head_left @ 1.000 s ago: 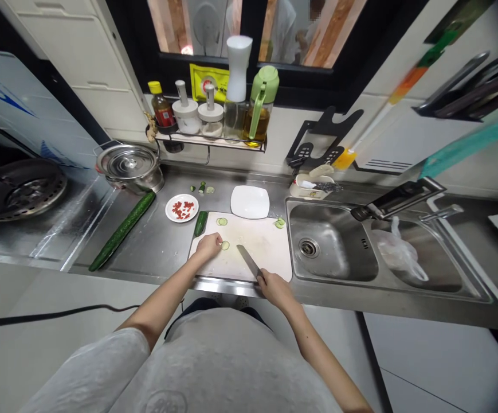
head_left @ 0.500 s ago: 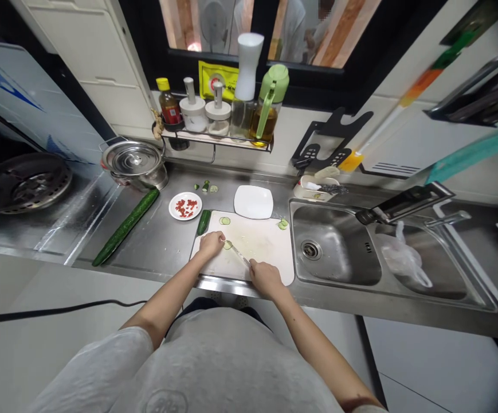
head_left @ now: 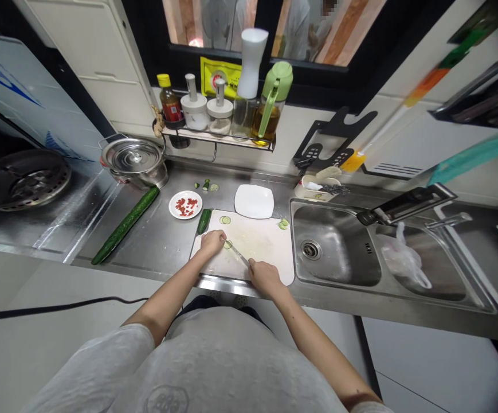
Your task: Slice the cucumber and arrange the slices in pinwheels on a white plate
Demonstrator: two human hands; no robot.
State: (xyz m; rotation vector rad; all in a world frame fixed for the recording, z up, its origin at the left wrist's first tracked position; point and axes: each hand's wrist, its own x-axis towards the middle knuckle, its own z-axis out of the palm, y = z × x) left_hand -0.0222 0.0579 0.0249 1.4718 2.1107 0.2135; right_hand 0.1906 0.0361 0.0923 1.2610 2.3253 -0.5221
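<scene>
On the white cutting board (head_left: 259, 264), a thin round cucumber slice (head_left: 228, 245) lies under the tip of a small knife (head_left: 240, 256). My right hand (head_left: 267, 278) is wrapped round the knife's handle, which its fingers mostly hide. With fingers closed, my left hand (head_left: 213, 242) pinches at the slice's upper left edge; the exact contact is too small to see. Beyond the left hand is a cut piece of cucumber (head_left: 204, 221) with dark green skin. More cucumber slices lie at the board's back left (head_left: 225, 220) and its back right corner (head_left: 283, 223).
Behind the board stand a white square plate (head_left: 254, 201) and a round plate (head_left: 178, 214) with chopped red pieces. A long cucumber (head_left: 126, 225) lies to the left, near a lidded steel pot (head_left: 133, 159). At right is the sink (head_left: 338, 246); a condiment rack (head_left: 218, 137) hangs above.
Both hands stay almost in place over the board. The knife tip and the cucumber slice have barely shifted; the camera view has moved slightly.
</scene>
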